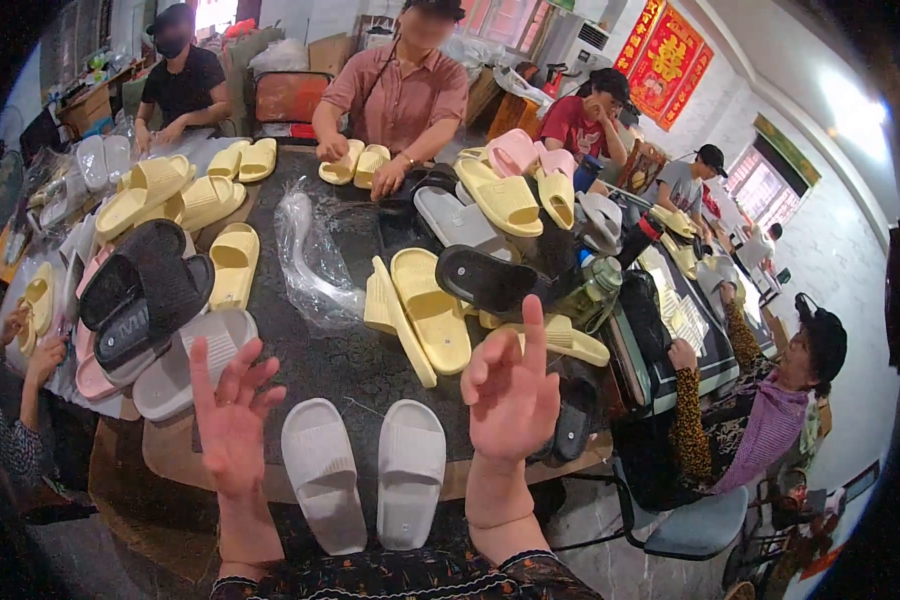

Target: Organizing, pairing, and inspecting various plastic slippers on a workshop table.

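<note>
Both my hands are raised over the near edge of the dark table, holding nothing. My left hand (233, 415) has its fingers apart, close to a grey slide slipper (195, 365) in the left pile. Between my forearms lies a pair of light grey slide slippers, the left one (320, 455) tilted slightly, the right one (411, 460) straight. My right hand (511, 390) points its index finger up, the other fingers loosely bent; it touches no slipper that I can make out. Just beyond it are a yellow slipper (435, 315) and a black slipper (490, 280).
Black slippers (140, 290) and yellow slippers (150, 190) are heaped at left. A clear plastic bag (315, 265) lies mid-table. Pink slippers (511, 152) top a pile at the back right, near a green-tinted bottle (600, 285). Several people work around, one (395, 95) opposite handling yellow slippers.
</note>
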Motion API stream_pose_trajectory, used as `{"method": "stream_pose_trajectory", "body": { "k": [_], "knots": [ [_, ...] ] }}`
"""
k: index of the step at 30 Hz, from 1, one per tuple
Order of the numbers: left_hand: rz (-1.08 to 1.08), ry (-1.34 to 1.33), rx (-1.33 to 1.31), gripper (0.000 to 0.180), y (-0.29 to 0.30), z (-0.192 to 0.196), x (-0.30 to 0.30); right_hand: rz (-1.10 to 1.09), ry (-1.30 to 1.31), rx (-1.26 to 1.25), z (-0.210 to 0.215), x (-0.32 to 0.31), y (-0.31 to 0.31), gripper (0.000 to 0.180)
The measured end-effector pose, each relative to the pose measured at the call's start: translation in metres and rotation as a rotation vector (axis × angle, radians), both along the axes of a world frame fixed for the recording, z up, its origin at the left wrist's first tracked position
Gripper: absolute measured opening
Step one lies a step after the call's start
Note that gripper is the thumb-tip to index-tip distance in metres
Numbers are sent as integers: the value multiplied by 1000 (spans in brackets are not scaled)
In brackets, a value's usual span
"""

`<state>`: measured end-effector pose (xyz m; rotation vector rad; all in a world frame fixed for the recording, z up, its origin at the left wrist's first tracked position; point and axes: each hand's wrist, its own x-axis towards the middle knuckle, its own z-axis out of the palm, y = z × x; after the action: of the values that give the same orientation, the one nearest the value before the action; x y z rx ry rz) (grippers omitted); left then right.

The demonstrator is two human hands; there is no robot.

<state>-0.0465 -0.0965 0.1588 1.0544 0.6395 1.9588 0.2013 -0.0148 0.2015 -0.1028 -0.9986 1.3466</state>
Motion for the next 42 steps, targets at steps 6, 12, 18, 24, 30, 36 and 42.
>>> {"method": "stream_pose_trajectory", "body": {
  "k": [6, 12, 18, 24, 30, 36, 42],
  "knots": [
    [34, -149, 23, 140, -31, 23, 5, 173, -97, 10, 11, -22, -10, 102],
    [206, -262, 263, 139, -65, 34, -1, 399, -120, -83, 26, -55, -15, 100],
    [455, -456, 315, 93, -62, -16, -37, 829, -76, -460, -19, -109, -25, 88],
    [66, -1226, -384, 73, -56, -54, -30, 770, -13, -1089, -120, -117, -8, 47],
    [-53, -1120, -285, 70, -56, -59, -30, 631, 75, -984, -123, -95, -16, 32],
    [-30, -992, -277, 57, -54, -71, -31, 529, 128, -1005, -112, -70, -17, 25],
    [405, -397, -304, 49, -64, -83, -17, 60, -62, -689, -100, -16, -38, 20]
  ]
}}
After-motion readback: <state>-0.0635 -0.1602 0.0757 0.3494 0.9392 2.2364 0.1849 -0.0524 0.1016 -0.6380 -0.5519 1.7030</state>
